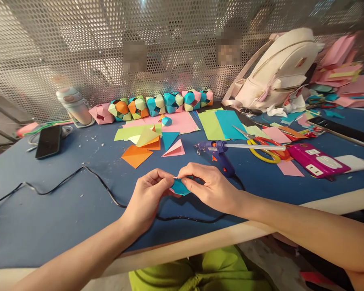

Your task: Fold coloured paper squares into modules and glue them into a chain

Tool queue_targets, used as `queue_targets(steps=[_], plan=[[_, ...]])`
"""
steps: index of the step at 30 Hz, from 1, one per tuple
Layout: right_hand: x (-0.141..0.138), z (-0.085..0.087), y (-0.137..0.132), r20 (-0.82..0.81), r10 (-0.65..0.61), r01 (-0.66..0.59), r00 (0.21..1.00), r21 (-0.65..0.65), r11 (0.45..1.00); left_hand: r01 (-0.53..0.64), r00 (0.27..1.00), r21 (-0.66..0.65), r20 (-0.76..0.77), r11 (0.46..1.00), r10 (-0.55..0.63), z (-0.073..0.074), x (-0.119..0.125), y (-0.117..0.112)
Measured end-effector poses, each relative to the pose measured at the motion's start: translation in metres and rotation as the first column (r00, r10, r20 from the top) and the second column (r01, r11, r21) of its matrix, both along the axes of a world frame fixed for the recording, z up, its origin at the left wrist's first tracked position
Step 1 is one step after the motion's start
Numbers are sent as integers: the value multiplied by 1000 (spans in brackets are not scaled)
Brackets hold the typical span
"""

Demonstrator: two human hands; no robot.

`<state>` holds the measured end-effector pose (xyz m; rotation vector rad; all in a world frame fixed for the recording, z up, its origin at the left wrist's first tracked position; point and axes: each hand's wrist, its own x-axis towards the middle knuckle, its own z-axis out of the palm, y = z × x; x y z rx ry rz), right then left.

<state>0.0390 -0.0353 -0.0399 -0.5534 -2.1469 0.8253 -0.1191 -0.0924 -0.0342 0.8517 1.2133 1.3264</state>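
My left hand (148,194) and my right hand (210,188) meet just above the blue table (63,210), near its front edge. Both pinch a small folded piece of teal paper (179,187) between thumb and fingertips. Only part of the paper shows between the fingers. Beyond the hands lie folded paper triangles: orange (136,155), pink (174,149), teal (170,138) and yellow-green (147,136). A blue glue gun (220,151) stands just behind my right hand.
A black cable (79,171) snakes across the table under my wrists. A row of folded paper cubes (157,103) lines the perforated back wall. Also here: a black phone (48,140), a bottle (74,106), scissors (267,147), a pink power strip (317,159), a white backpack (279,68), and coloured paper sheets (221,123).
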Motion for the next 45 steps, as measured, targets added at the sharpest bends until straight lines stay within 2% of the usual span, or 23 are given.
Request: queue_targets(steps=[5, 12, 16, 20, 23, 26, 29, 32, 34, 36, 38, 42, 45], plan=[[2, -4, 2, 16, 1, -4, 1000, 198, 980, 22, 1000, -7, -6, 1000, -22, 3, -1, 0], [4, -6, 4, 45, -8, -5, 999, 289, 957, 58, 998, -53, 22, 997, -57, 2, -2, 0], [6, -7, 3, 108, 27, -60, 994, 315, 947, 41, 998, -48, -51, 998, -44, 1, -2, 1], [6, -3, 0, 57, 57, -70, 997, 255, 964, 51, 989, -34, -137, 998, -55, 0, -4, 1], [4, 3, -3, 26, 17, -18, 1000, 36, 999, 45, 974, 4, -224, 999, -43, 1, -4, -1], [1, 6, -5, 79, -15, 24, 997, -109, 994, 40, 938, 41, -345, 998, -23, 2, -4, -4], [-1, 4, -5, 77, -21, 26, 997, -65, 998, 52, 891, 63, -453, 997, -18, 1, -2, -6], [-1, -3, -4, 64, -25, 16, 998, 133, 991, 90, 846, 77, -532, 993, -36, 0, -1, -6], [0, -7, -2, 71, -49, 26, 996, 291, 956, 126, 804, 86, -593, 988, -51, 0, 0, -6], [1, -11, 0, 69, -66, 36, 995, 372, 928, 149, 763, 90, -644, 985, -56, -1, -1, -6], [1, -11, 0, 58, -53, 31, 997, 324, 945, 137, 753, 102, -656, 985, -37, -1, -1, -5], [0, -5, -1, 55, -55, 47, 997, 146, 988, 40, 794, 165, -604, 985, 69, -4, -3, -3], [-2, -4, -1, 41, -77, 68, 996, 172, 983, 8, 802, 173, -589, 985, 97, -6, -3, -2]])
